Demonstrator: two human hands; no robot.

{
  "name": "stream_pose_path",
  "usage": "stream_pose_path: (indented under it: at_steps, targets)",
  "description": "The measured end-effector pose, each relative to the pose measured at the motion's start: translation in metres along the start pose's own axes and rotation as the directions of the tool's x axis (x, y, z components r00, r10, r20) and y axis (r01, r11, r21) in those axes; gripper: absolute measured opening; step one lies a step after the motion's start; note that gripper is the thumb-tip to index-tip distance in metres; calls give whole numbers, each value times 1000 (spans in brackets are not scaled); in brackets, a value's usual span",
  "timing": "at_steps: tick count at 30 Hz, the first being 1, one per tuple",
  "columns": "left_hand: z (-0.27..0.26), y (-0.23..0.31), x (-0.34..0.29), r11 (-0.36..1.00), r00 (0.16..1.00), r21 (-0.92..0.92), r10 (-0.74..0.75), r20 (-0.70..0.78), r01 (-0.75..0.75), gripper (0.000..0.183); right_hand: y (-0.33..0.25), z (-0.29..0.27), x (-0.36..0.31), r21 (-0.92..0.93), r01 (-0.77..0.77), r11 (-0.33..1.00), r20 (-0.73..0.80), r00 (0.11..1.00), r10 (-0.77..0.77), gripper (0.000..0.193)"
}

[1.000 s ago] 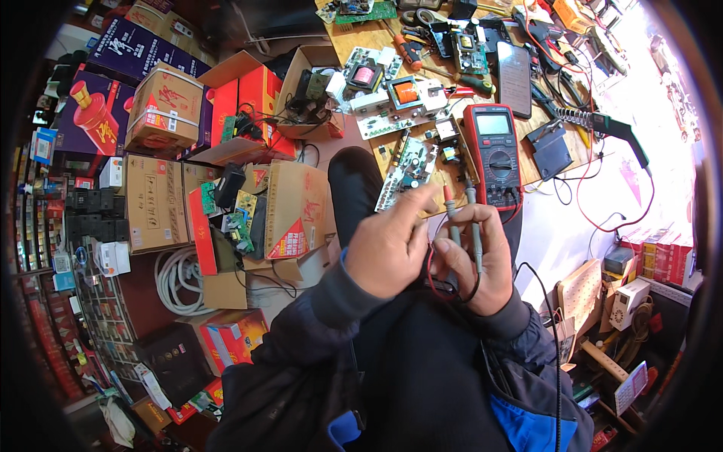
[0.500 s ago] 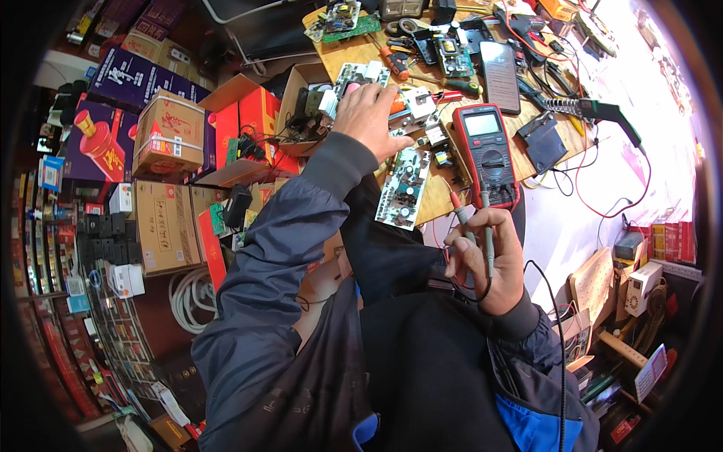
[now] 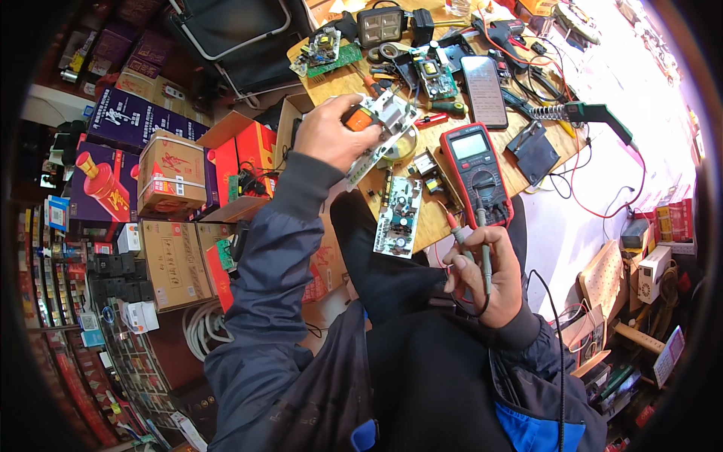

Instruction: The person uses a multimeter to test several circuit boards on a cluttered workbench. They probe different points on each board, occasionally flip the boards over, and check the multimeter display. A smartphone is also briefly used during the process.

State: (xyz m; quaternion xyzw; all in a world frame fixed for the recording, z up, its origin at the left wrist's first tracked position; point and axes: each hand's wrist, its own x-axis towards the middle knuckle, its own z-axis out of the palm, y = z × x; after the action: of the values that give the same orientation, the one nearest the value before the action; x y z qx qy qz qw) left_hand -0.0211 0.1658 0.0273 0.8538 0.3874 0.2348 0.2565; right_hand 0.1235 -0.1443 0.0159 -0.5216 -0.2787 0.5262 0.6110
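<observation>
My left hand (image 3: 331, 135) grips a circuit board (image 3: 367, 162) by its orange-wrapped transformer (image 3: 362, 118), tilting it over the table's near left edge. Held between the fingers of my right hand (image 3: 493, 279) are two test probes (image 3: 484, 255), close together, their tips pointing up and away from me. Just beyond those tips lies a red and grey multimeter (image 3: 478, 169), its screen facing up. A second, long white circuit board (image 3: 398, 218) rests at the table's near edge, between my hands. Beside it sits a smaller open module (image 3: 435, 181) with a metal side.
A dark phone (image 3: 486, 90), a black plate-like part (image 3: 533, 151) and a soldering iron (image 3: 595, 114) lie beyond the multimeter. More boards (image 3: 433, 71), a green-handled screwdriver (image 3: 449, 108) and cables crowd the far table (image 3: 331, 88). Cardboard boxes (image 3: 175, 260) are stacked at left.
My left hand has lifted the board with the orange transformer and drawn it left, tilting it and uncovering a round yellowish object. My right hand keeps its hold on the probes.
</observation>
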Motion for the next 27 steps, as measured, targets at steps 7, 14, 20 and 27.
stream_pose_path:
  at_steps: [7, 14, 20, 27]
  targets:
    - [-39, -10, -79, 637, 956, -730, -284, 75, 246, 51, 1, 5, 10, 56, 58, 997, -36, 998, -56, 34]
    - [-26, -13, -152, 573, 868, -763, -495, -32, 298, 43, -2, 22, 22, -6, -17, 1000, 35, 999, 17, 40]
    - [-23, -2, -175, 688, 843, -631, -529, -98, 358, 46, 13, 48, 49, 92, -84, 992, 142, 987, 70, 36]
    - [-17, 15, -183, 732, 854, -572, -510, -102, 369, 42, 30, 76, 79, 160, -141, 977, 157, 981, 116, 39]
